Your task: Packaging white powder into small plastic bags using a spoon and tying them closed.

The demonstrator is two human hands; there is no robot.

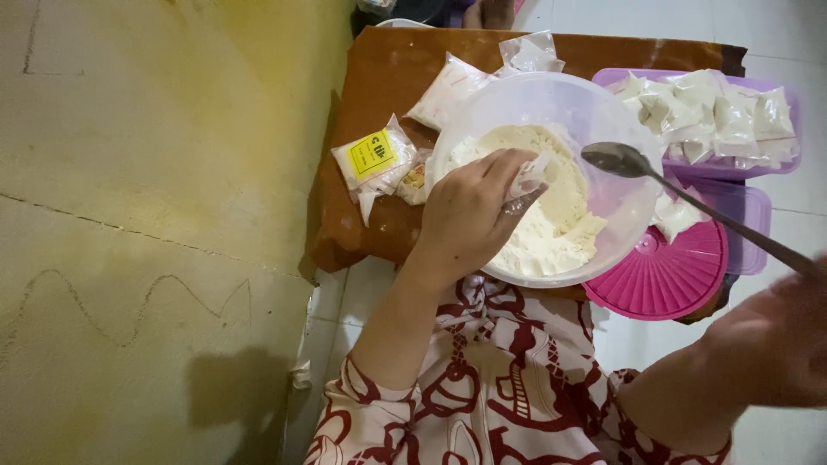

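A large clear plastic bowl full of pale yellow flour sits on a low brown table. My left hand hovers over the bowl's near left side, pinching a small clear plastic bag. My right hand, blurred at the right edge, holds the long handle of a metal spoon. The spoon's bowl hangs above the right side of the flour, and looks empty.
A purple tray holds several filled white packets. A pink round lid lies under the bowl's right edge. Packets, one with a yellow label, lie left of the bowl. A yellowish wall stands on the left.
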